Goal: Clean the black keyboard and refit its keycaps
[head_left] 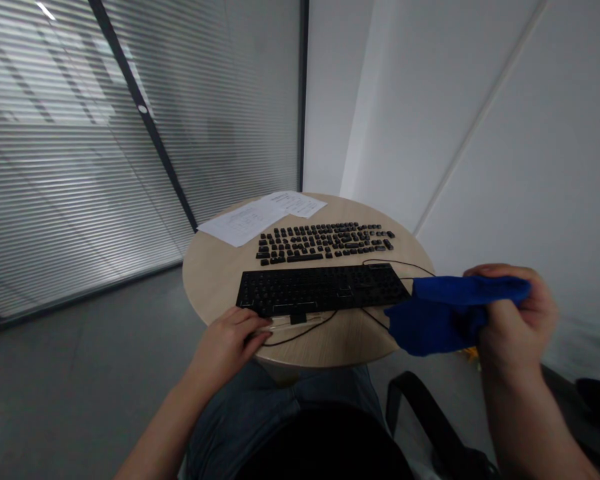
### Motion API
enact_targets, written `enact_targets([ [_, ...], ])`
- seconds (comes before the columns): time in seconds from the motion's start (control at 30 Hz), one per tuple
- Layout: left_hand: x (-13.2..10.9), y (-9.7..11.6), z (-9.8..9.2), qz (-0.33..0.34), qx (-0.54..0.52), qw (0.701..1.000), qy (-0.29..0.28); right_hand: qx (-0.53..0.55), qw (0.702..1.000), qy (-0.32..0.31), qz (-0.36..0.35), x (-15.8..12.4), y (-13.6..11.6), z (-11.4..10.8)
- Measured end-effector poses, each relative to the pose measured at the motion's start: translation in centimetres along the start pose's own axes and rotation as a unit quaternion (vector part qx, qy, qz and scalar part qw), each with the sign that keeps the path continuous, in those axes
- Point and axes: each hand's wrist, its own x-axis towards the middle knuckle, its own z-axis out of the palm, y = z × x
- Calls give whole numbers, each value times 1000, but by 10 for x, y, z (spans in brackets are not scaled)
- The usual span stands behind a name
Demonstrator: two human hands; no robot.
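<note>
A black keyboard base [320, 288] with its keycaps off lies near the front of the round table. My left hand [236, 333] is closed at its near left corner, fingertips over the edge and thumb below. To the right, past the keyboard's end, my right hand [515, 320] grips a blue cloth [440, 317], which hangs folded and slightly blurred. Loose black keycaps [305, 257] are laid out in rows behind the keyboard. A pale, thin item with a dark block [298, 319] lies along the keyboard's front edge; its kind is unclear.
Printed sheets [245, 220] lie at the back left of the round wooden table [210, 280]. A black cable [305, 333] loops along the table's front. A black chair armrest [425, 407] stands below at the right. Blinds and a white wall are behind.
</note>
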Motion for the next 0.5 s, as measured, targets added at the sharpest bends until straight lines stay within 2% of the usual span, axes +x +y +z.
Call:
enact_targets([
  [0.1,-2,11,3,38,-3,999,21,-3,1000,10,1,2,-1,1],
  [0.3,2,39,15,81,21,996,-5,10,1000,11,-12,9,-10,10],
  [0.4,5,39,15,86,14,996,7,-1,999,-36,-13,14,-14,15],
  [0.5,10,36,4,70,-11,996,54,-42,991,-128,-21,19,-17,25],
])
